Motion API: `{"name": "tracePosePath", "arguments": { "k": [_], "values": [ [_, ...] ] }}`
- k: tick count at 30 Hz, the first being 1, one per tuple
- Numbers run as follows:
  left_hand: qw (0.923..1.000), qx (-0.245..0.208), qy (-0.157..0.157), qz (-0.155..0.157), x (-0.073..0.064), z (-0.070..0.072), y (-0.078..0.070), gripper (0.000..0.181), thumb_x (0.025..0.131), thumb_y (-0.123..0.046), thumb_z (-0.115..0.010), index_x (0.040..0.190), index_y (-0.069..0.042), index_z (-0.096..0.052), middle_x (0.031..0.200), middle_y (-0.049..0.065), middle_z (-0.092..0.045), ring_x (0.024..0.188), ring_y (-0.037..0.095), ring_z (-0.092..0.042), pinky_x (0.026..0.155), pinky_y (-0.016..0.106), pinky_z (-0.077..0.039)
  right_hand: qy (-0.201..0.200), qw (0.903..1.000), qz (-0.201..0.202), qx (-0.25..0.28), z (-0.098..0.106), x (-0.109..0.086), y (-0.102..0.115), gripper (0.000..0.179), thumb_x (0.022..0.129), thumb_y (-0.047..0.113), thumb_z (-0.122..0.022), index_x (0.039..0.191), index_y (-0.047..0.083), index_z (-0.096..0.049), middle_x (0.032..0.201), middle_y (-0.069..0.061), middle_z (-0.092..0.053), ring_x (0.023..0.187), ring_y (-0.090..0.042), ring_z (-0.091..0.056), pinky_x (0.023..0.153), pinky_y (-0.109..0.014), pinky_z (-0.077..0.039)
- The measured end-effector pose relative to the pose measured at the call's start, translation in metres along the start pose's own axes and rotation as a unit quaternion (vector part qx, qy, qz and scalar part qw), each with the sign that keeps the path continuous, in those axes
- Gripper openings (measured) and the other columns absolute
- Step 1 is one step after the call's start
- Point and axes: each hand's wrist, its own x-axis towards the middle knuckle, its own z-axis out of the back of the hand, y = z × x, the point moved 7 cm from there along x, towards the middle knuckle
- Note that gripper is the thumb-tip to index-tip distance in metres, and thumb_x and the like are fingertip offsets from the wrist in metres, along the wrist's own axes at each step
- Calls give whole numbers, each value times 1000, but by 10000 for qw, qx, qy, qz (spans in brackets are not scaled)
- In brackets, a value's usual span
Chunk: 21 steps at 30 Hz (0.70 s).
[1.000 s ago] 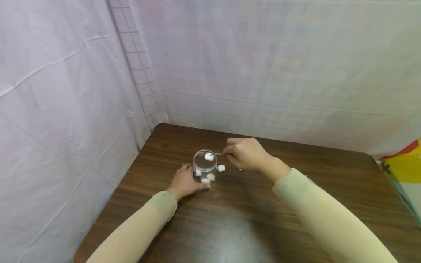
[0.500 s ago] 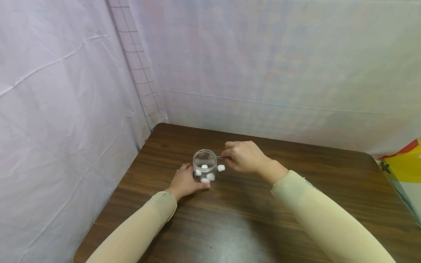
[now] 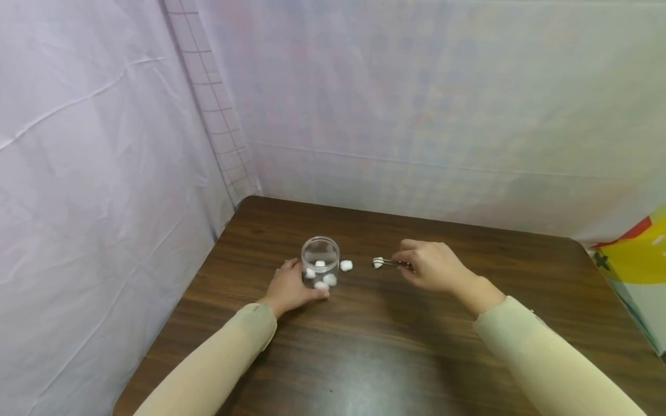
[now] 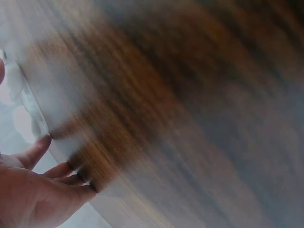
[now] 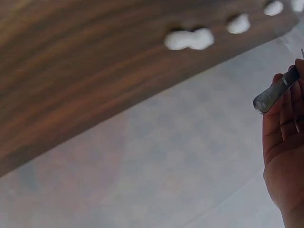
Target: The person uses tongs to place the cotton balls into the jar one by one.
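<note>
My left hand (image 3: 291,289) holds a clear round jar (image 3: 321,247) upright on the table, thumb in front and fingers around its left side. Several white cotton balls (image 3: 330,279) lie inside it. My right hand (image 3: 434,267) pinches metal tweezers (image 3: 387,262), whose tips are at a cotton ball (image 3: 377,263) right of the jar; whether they grip it I cannot tell. One cotton ball (image 3: 346,265) lies between that one and the jar. In the right wrist view the tweezers' rounded end (image 5: 273,97) sticks out of the hand.
Brown wood-grain table (image 3: 343,352) with white cloth walls (image 3: 416,115) behind and at the left. More cotton balls (image 5: 190,39) lie in a row on the tabletop in the right wrist view. A yellow and red item (image 3: 637,251) is beyond the right edge.
The cotton ball held in the tweezers over the jar has dropped into it. My right hand has then moved right with the tweezers to another cotton ball. My left hand stays at the jar.
</note>
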Motion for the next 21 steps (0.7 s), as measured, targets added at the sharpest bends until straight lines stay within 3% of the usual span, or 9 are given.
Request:
{"name": "tracePosePath", "arguments": {
  "k": [10, 21],
  "values": [
    [9999, 75, 58, -33, 1, -2, 0, 97, 59, -65, -74, 135, -11, -46, 136, 19, -41, 123, 40, -37, 100, 51, -30, 498, 9955, -793, -145, -18, -68, -43, 17, 75, 21, -72, 91, 17, -72, 78, 10, -50, 50, 0, -38, 40, -21, -34],
    [10000, -7, 40, -19, -1, 1, -3, 97, 59, -63, -75, 134, -9, -46, 136, 21, -40, 123, 42, -36, 101, 52, -29, 812, 9897, -1121, -375, -27, -90, -69, 17, 75, 21, -70, 91, 16, -72, 78, 8, -49, 50, -4, -41, 39, -25, -35]
  ]
}}
